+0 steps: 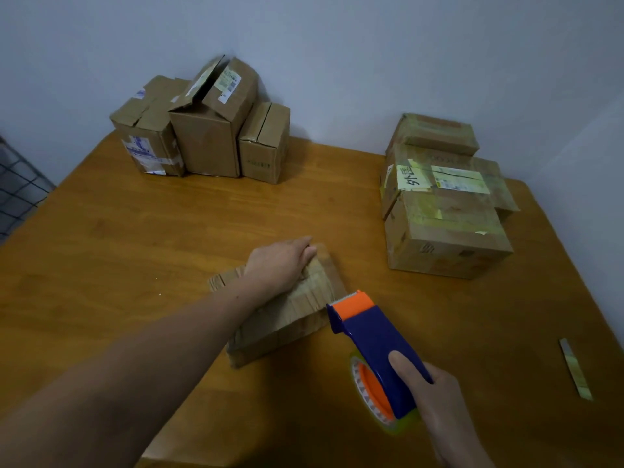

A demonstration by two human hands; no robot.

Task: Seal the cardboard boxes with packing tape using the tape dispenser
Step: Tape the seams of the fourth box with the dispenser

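A small flat cardboard box [290,315] lies on the wooden table [135,251] in front of me, its top covered with tape. My left hand [278,265] presses flat on the box's far end, fingers reaching over its edge. My right hand [435,396] grips the blue and orange tape dispenser [371,342] by its rear. The dispenser's orange cutter end points at the box's right near corner, touching it or just off it. A roll of clear tape sits in the dispenser's underside.
Three cardboard boxes [202,130] with loose flaps stand at the back left against the wall. A stack of taped boxes [445,211] sits at the right. A strip of tape [575,368] lies near the table's right edge.
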